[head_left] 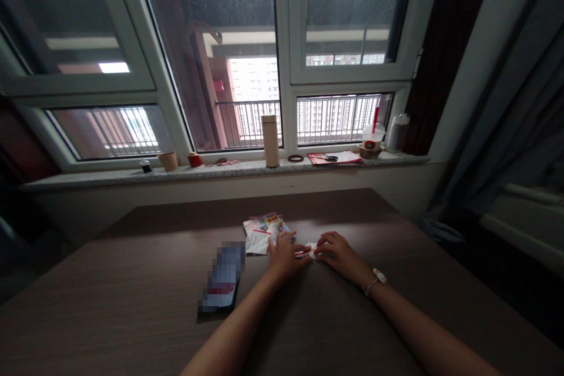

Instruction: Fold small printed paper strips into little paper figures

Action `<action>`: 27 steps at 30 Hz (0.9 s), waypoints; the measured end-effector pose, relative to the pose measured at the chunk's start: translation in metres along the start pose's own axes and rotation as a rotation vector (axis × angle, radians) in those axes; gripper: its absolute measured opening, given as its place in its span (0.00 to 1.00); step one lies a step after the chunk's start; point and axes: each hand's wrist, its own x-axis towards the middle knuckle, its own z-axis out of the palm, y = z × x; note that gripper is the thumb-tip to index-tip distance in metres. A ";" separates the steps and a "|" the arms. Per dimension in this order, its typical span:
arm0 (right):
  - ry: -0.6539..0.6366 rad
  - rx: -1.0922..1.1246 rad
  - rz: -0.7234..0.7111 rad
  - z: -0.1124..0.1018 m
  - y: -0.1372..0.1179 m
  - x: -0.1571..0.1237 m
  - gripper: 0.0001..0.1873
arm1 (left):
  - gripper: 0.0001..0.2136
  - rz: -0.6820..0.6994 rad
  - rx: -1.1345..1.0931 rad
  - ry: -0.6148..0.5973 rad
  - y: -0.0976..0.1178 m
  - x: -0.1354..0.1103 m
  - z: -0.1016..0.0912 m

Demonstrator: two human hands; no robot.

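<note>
A small folded piece of white paper with red markings (311,251) lies low over the brown table between my hands. From its left side my left hand (286,255) holds it with thumb and forefinger, the other fingers reaching towards a loose pile of printed paper sheets (258,241). My right hand (338,254) grips the right end of the folded paper, fingers bent around it. A white bracelet (378,275) circles the right wrist. Left of my forearm lies a phone (222,279), its screen blurred.
On the windowsill (220,171) beyond the table (145,258) stand a tan bottle (270,141), a paper cup (168,161), a red spool (194,159), a drink cup with a straw (372,136) and a clear bottle (398,134). Scissors (330,158) lie on red-and-white papers (348,157).
</note>
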 end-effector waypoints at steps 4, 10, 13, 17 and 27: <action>0.008 -0.021 -0.057 0.004 -0.002 0.001 0.06 | 0.14 0.000 0.013 -0.001 0.000 0.001 -0.001; -0.003 -0.060 -0.077 0.003 -0.007 0.001 0.07 | 0.12 0.007 0.015 -0.029 0.000 0.000 -0.002; -0.013 -0.074 -0.030 0.004 -0.010 0.002 0.07 | 0.12 0.006 0.024 -0.025 0.000 0.001 -0.001; -0.019 -0.095 0.033 0.005 -0.014 0.003 0.07 | 0.11 -0.001 0.021 -0.012 -0.001 0.002 0.001; -0.006 -0.081 0.008 -0.004 -0.007 0.001 0.04 | 0.11 -0.013 -0.001 -0.015 0.001 0.001 -0.001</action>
